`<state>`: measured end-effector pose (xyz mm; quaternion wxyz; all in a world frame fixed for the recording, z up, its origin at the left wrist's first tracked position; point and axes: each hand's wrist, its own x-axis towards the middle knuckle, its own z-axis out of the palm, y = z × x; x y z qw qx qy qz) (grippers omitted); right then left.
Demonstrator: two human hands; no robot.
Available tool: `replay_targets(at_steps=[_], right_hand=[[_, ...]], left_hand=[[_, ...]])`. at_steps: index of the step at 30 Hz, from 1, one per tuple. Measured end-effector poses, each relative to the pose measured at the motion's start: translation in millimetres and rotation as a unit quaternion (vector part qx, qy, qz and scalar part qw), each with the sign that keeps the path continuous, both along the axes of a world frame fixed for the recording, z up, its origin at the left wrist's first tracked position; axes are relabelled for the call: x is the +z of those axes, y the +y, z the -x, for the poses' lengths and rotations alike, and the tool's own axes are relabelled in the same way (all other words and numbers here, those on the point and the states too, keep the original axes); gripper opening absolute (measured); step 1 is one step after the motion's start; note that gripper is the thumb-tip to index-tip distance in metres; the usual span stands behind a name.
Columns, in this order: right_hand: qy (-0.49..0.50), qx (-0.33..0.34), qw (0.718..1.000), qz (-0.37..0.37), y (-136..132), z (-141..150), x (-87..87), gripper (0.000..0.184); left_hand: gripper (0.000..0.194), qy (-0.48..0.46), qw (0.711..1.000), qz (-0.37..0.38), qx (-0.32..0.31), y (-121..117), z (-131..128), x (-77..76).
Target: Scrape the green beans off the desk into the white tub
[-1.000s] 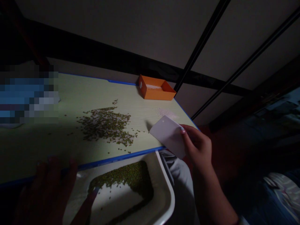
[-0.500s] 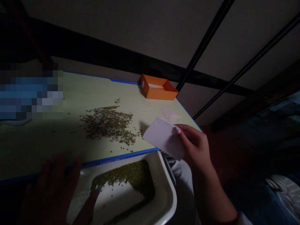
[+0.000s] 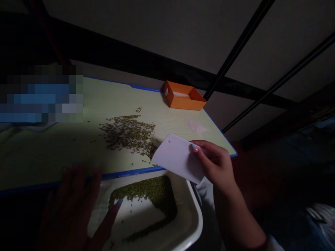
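Note:
My right hand (image 3: 216, 160) pinches a white, flat plastic scraper (image 3: 176, 157) between thumb and fingers. The scraper hangs over the table's front edge, its far corner close to a scattered pile of green beans (image 3: 131, 132), which look like mung beans. Below that edge is a white basin (image 3: 195, 219) with more green beans (image 3: 157, 188) banked along its sides and part of its white floor bare. In dim light at the lower left, my left hand (image 3: 75, 205) has its fingers spread at the table edge, with the thumb over the basin. It holds nothing that I can see.
An orange open box (image 3: 187, 101) with white material inside stands at the table's far right corner. White grains (image 3: 195, 126) lie in front of it. The pale table (image 3: 104, 94) has a blue rim. A blurred-out blue area covers the far left.
The scraper in my right hand has moved left and slightly down, closer to the bean pile. My view has shifted a little, so the table and basin appear further right.

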<state>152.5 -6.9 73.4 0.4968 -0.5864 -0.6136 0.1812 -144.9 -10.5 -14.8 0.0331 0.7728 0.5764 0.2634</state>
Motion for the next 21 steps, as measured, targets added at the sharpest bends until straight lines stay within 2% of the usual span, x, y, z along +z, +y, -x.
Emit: replay_targets(at_steps=[4,14,21], right_hand=[[0.005,0.016,1.000,-0.001,8,10,0.9,0.015],[0.022,0.063,0.998,0.006,36,31,-2.5,0.019],[0.053,0.096,0.993,0.037,43,37,-0.5,0.018]], left_hand=[[0.071,0.002,1.000,-0.020,-0.008,0,-2,-0.1],[0.069,0.006,1.000,-0.012,0.007,-6,-3,1.2],[0.069,0.012,1.000,-0.019,0.004,-5,-3,1.4]])
